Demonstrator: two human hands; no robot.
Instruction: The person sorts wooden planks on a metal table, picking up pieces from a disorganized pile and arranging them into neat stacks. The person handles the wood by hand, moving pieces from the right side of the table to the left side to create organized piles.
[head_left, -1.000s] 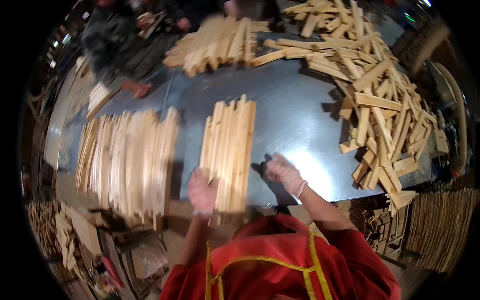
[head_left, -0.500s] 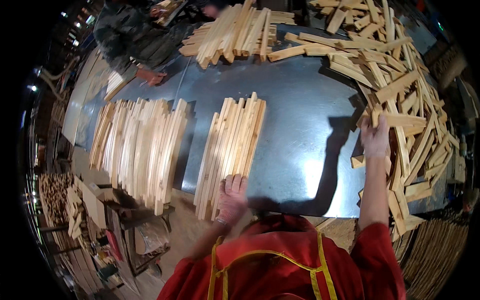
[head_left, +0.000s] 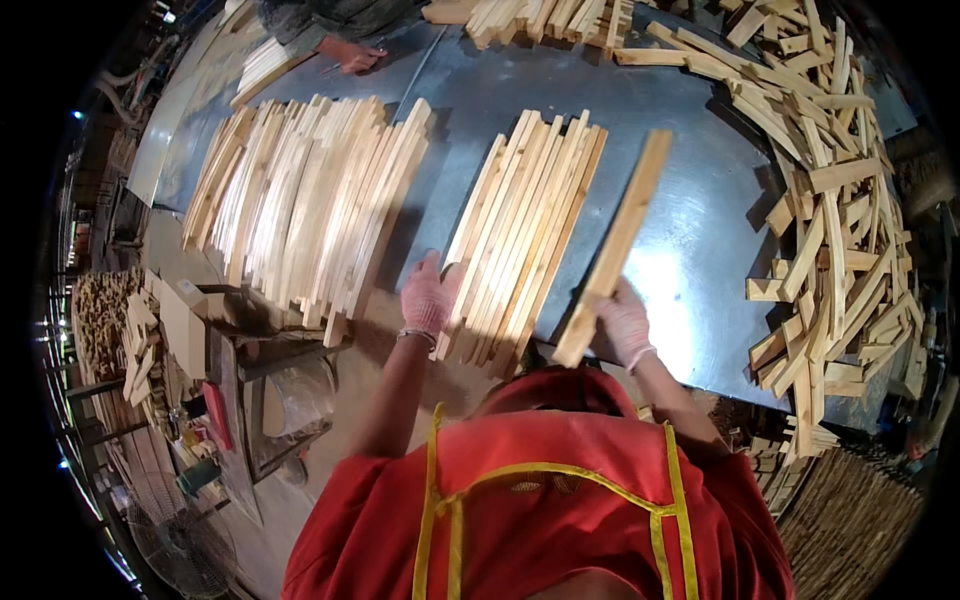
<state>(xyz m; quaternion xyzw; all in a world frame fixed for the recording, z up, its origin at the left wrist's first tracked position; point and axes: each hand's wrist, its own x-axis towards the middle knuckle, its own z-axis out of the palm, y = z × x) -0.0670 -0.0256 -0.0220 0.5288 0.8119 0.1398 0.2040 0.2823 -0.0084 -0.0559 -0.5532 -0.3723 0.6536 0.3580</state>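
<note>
My right hand (head_left: pixel 625 322), in a pale knit glove, grips a wooden strip (head_left: pixel 624 240) near its close end. The strip slants away over the metal tabletop, apart from the row of wooden strips (head_left: pixel 525 235) to its left. These strips lie side by side, their close ends past the table's front edge. Against the row's left side, near that edge, rests my left hand (head_left: pixel 428 297), also gloved. Its fingers are partly spread, and it holds nothing that I can see.
A wider row of strips (head_left: pixel 300 200) lies to the left. A tangled heap of wood pieces (head_left: pixel 830 240) covers the table's right side. More strips (head_left: pixel 545 22) lie at the far edge. Another person's hand (head_left: pixel 350 55) is at the far left. A fan (head_left: pixel 180 535) stands lower left.
My right hand has come from the heap toward me and left, bringing a wooden strip. My left hand has shifted from the row's close end to its left side. The view has shifted.
</note>
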